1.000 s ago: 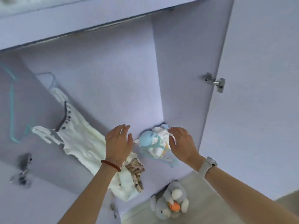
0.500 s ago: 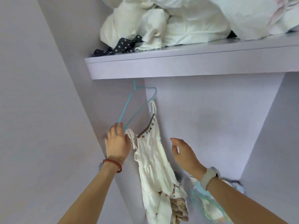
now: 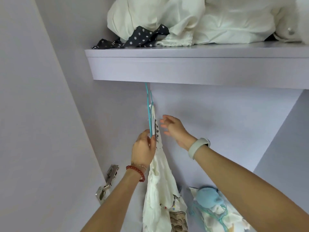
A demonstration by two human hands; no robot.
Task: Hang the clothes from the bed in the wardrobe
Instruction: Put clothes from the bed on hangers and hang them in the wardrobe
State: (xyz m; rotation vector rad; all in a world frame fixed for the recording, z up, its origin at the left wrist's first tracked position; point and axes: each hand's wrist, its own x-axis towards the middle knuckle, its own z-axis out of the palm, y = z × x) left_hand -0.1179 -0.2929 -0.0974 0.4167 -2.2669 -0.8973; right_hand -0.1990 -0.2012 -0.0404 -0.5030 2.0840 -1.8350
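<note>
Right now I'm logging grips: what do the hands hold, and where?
The left hand pinches the teal hanger at its lower end, beside the cream garment. The right hand holds nothing.

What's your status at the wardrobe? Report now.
Left hand grips teal hanger with white garment. Right hand open, beside it. Nothing in the way.

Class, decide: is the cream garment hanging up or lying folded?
Hanging: the cream garment drapes straight down from the teal hanger below the shelf.
</note>
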